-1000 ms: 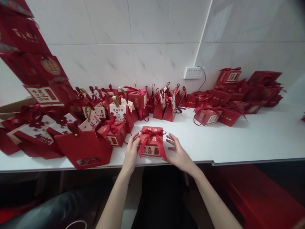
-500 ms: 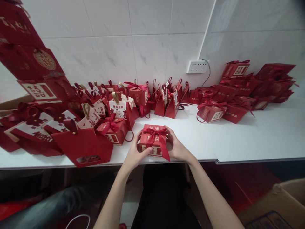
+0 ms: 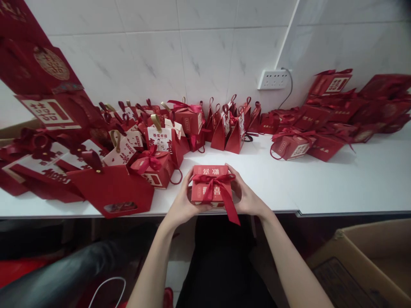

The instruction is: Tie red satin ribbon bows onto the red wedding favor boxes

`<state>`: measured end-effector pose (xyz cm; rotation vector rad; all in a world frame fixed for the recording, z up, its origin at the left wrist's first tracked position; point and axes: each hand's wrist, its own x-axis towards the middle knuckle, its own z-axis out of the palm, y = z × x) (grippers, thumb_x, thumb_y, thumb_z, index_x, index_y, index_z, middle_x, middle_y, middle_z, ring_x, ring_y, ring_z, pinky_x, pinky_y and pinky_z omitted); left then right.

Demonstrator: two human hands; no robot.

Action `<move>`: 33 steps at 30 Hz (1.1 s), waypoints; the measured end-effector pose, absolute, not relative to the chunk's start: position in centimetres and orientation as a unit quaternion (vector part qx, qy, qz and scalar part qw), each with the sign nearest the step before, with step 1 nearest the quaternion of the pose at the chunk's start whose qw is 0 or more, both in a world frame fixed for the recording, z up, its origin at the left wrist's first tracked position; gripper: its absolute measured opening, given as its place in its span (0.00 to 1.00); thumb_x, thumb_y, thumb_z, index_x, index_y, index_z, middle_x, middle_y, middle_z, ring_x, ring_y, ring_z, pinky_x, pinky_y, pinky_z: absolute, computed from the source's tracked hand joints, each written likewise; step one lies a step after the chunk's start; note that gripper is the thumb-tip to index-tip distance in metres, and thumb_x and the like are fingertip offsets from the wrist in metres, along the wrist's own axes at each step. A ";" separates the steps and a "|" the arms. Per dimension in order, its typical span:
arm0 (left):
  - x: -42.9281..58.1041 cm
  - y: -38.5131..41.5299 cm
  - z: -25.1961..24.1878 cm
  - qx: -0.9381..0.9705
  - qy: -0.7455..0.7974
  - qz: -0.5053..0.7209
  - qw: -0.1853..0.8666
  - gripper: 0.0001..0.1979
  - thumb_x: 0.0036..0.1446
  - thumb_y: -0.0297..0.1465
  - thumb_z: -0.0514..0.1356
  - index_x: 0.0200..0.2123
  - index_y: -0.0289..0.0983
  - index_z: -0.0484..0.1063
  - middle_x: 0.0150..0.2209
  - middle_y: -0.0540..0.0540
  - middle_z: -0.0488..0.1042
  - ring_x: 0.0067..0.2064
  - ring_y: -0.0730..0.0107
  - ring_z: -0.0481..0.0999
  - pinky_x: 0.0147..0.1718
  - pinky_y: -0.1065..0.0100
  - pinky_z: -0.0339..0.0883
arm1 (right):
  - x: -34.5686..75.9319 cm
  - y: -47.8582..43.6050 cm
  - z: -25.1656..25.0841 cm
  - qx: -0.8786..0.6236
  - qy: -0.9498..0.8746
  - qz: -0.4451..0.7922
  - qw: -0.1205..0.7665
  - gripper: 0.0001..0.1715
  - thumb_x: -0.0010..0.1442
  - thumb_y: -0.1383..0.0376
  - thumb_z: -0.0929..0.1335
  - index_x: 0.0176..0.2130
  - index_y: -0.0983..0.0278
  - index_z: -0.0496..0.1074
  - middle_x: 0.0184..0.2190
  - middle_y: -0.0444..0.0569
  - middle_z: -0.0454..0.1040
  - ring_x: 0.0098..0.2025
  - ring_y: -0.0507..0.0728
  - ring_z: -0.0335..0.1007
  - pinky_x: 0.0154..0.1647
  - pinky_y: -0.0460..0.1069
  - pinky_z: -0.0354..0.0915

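Far left, a stack of red boxes point(image 3: 48, 112) leans up the side of the view, a pale double-happiness label showing on one. In front of it, gift bags with dark red loops point(image 3: 45, 173) crowd the white table point(image 3: 260, 175), and here's a big red bag point(image 3: 112, 188), a window low on its front, right by the edge. A leg in dark trousers point(image 3: 77, 271) shows down below. Next along, a ribboned box point(image 3: 154, 169) sits just short of the person's grip.

And there's the left hand point(image 3: 182, 204), curled firmly round the left side of the red gift box point(image 3: 212, 186)! That box is front and centre at the table's near edge, bow across its lid, one ribbon tail dangling; whether its base touches the table, one cannot tell. The right hand point(image 3: 245, 196) clasps the other side, fingers wrapped behind. Behind, peaked bags point(image 3: 226, 132) stand near the wall; then a white socket strip point(image 3: 273, 79), a heap of red boxes point(image 3: 329, 115), and, low at the right, an open cardboard carton point(image 3: 362, 261).
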<state>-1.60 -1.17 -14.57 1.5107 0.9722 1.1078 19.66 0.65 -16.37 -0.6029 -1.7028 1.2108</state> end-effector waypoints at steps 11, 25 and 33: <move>-1.7 -1.0 -14.9 0.628 0.398 0.460 0.486 0.57 0.39 0.33 0.71 0.66 0.44 0.38 0.61 0.40 0.60 0.55 0.57 0.68 0.50 0.61 0.67 | 19.5 0.7 -16.3 -0.253 -0.680 0.512 0.460 0.66 0.42 0.65 0.77 0.67 0.54 0.38 0.64 0.55 0.52 0.64 0.65 0.52 0.63 0.61 0.51; -1.7 -1.0 -14.9 0.626 0.412 0.452 0.485 0.56 0.40 0.32 0.70 0.66 0.43 0.39 0.59 0.39 0.62 0.56 0.57 0.68 0.50 0.59 0.68 | 19.4 0.5 -15.9 -0.263 -0.673 0.520 0.456 0.68 0.41 0.66 0.78 0.67 0.54 0.38 0.64 0.56 0.53 0.64 0.65 0.52 0.63 0.60 0.52; -1.7 -1.1 -14.6 0.627 0.420 0.447 0.480 0.57 0.39 0.32 0.71 0.66 0.42 0.39 0.59 0.39 0.63 0.56 0.56 0.68 0.51 0.60 0.67 | 19.4 0.6 -16.1 -0.261 -0.675 0.514 0.460 0.67 0.40 0.66 0.78 0.66 0.53 0.40 0.64 0.55 0.53 0.64 0.65 0.53 0.63 0.60 0.51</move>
